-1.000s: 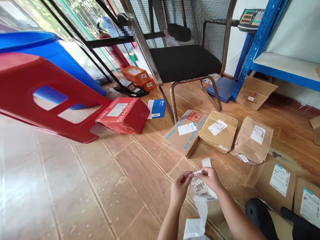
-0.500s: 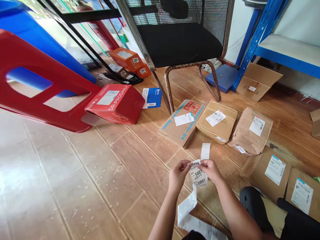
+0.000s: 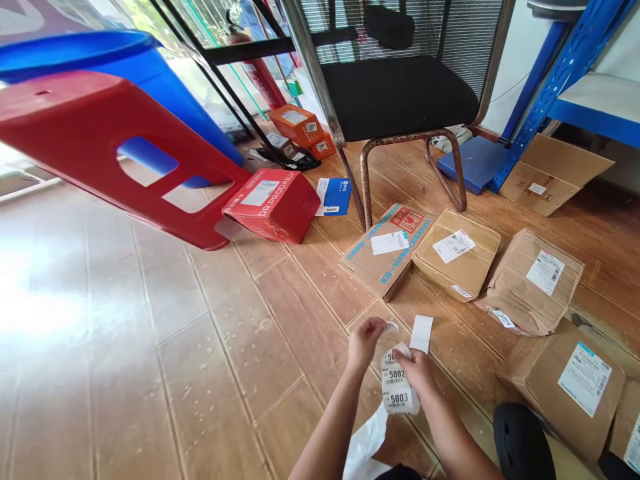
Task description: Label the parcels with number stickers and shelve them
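My left hand [image 3: 366, 343] is closed in a pinch on a small sticker label [image 3: 391, 327], held apart from the strip. Just right of it and lower, my right hand [image 3: 421, 371] grips a strip of number labels [image 3: 399, 385]; 5002 and 5003 can be read on it. A white piece of paper [image 3: 423, 331] shows beyond the right hand. White crumpled sheeting [image 3: 367, 440] hangs or lies below the hands, partly hidden by the forearms. Beyond the hands lies a flat carton with blue print [image 3: 367, 267], bearing a shipping label.
Two brown cartons [image 3: 463, 270] [image 3: 560, 287] lie ahead to the right, more brown boxes [image 3: 540, 373] nearer. A red box [image 3: 280, 220], a blue packet [image 3: 336, 203] and a tipped red stool [image 3: 95, 140] stand left. A chair [image 3: 400, 100] and blue shelf [image 3: 600, 113] stand behind.
My left hand has drawn a label off the strip, away to the left. The right hand with the strip has dropped lower, exposing 5003. The view has swung left.
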`<state>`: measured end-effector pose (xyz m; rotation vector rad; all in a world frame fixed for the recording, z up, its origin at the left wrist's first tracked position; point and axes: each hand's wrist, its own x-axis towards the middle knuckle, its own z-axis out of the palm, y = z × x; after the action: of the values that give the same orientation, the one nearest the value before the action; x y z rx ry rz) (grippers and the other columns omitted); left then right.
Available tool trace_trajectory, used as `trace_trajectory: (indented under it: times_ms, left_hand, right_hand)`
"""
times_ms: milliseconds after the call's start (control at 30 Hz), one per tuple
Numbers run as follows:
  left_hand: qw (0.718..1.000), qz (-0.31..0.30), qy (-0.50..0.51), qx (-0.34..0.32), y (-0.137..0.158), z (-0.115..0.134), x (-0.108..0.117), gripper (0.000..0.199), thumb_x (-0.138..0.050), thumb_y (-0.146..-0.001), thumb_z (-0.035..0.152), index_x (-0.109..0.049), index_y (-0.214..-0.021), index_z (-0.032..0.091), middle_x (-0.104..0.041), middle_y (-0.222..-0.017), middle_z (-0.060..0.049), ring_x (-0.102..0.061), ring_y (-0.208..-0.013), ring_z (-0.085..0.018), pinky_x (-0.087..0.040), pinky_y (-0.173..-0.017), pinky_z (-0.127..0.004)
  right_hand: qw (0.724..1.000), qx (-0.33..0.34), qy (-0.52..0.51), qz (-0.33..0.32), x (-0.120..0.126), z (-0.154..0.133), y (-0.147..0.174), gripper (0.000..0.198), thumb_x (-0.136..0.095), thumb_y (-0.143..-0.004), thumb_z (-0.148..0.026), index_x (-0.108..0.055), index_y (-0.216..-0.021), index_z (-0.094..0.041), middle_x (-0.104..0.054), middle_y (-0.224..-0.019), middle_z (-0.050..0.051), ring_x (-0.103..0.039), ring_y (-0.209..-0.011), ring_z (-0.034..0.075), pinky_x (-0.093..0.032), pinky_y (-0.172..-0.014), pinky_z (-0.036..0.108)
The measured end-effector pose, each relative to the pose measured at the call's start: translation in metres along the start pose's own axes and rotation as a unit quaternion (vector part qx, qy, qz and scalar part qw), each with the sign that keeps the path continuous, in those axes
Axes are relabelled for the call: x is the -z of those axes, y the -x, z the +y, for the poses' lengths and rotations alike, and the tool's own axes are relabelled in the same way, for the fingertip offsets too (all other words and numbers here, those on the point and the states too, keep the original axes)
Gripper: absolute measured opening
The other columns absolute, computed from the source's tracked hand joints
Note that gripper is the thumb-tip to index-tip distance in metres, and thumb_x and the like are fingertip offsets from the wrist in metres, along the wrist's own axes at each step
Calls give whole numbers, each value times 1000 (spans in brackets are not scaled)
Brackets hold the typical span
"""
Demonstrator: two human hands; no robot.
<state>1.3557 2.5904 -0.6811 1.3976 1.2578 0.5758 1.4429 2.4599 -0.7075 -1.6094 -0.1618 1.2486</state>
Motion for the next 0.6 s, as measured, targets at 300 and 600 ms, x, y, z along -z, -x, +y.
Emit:
trace_trajectory:
  times_ms: [300,600]
  left_hand:
    - [989,113,-86,-31,-100,-5,26,9,-67,-65,23,-60,-70,23,-68,-85,0,-63,-93,-22,-46,-94,-35]
    - [971,214,-101,24,-97,-1,-7,48,-73,-68,16,-50,-111,16,-56,-117,-14,-57,-110,-27,-43,-100,-46]
  right_hand:
    - [998,-33,-47,-18,37,20,14,59,-80,-47,-72,-64,-63,-18,-66,-58,3,-58,-51,16,-46,-51,28]
    - [996,-32,-61,-53,50,-6,12,55,-85,-46,-65,-68,-64,-16,-67,-57,2,-59,-52,16,-47,-51,27]
